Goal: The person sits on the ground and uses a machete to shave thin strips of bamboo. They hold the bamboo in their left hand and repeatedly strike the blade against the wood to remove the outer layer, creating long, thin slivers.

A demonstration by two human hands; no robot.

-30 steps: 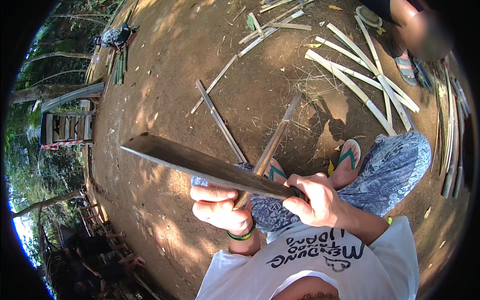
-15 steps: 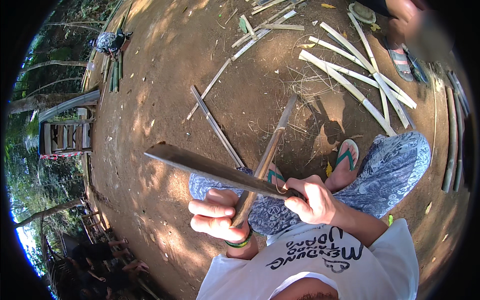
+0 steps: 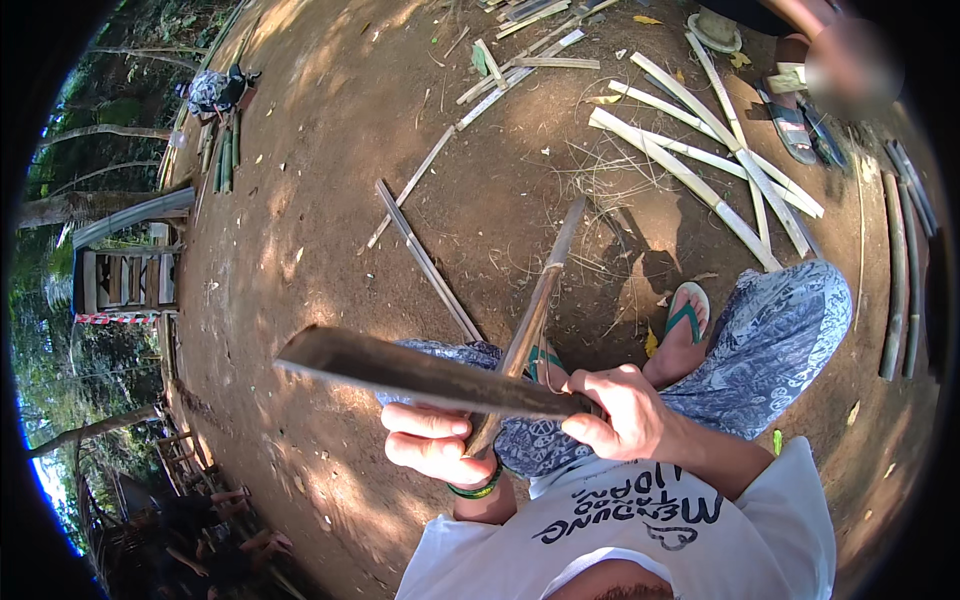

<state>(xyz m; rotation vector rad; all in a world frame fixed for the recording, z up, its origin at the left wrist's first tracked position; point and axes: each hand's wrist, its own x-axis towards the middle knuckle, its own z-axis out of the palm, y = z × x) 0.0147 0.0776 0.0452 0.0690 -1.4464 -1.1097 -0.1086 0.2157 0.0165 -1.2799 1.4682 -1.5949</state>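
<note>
My right hand [image 3: 625, 410] is closed round the handle end of a machete [image 3: 400, 372]. Its broad dark blade points left and crosses above a long bamboo strip [image 3: 538, 305]. My left hand [image 3: 430, 445] grips the near end of this strip, below the blade. The strip slants away from me, its far tip over the ground past my feet. A thin curled shaving hangs by the blade near my right fingers. Whether the edge touches the strip I cannot tell.
Split bamboo strips [image 3: 690, 190] lie crossed at the far right, near another person's sandalled foot [image 3: 795, 130]. A narrow strip [image 3: 425, 258] rests left of my knees. Thin shavings [image 3: 610, 190] litter the dirt. Bamboo poles [image 3: 893, 280] lie at the right edge.
The machete has rolled so more of its broad side shows, and its blade lies slightly nearer to me along the strip. My left hand keeps its hold.
</note>
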